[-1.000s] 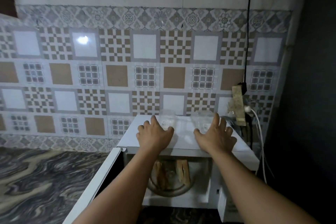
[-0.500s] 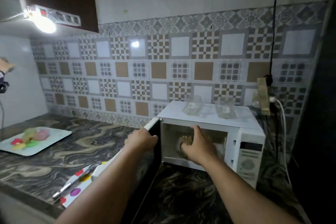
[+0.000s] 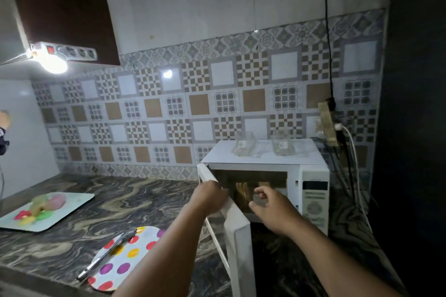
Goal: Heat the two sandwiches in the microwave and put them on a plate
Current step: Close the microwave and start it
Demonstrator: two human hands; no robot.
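The white microwave (image 3: 263, 154) stands on the counter at right with its door (image 3: 237, 229) swung out toward me. Two toasted sandwiches (image 3: 242, 191) stand upright inside on the turntable, partly hidden by my hands. My left hand (image 3: 210, 198) grips the door's top edge. My right hand (image 3: 268, 205) hovers in front of the opening, fingers loosely curled and holding nothing. A polka-dot plate (image 3: 130, 260) lies on the counter to the left of the door, with metal tongs (image 3: 108, 255) resting across it.
Two clear containers (image 3: 243, 146) sit on the microwave's top. A white tray (image 3: 72, 202) with colourful items lies at far left. Cables and a power strip (image 3: 327, 123) hang right of the microwave. Another person's hand (image 3: 3, 118) shows at the left edge.
My right hand has drawn back out of the microwave's opening, empty. My left hand has stayed on the door. My view has pulled back and to the left, showing more of the plate.
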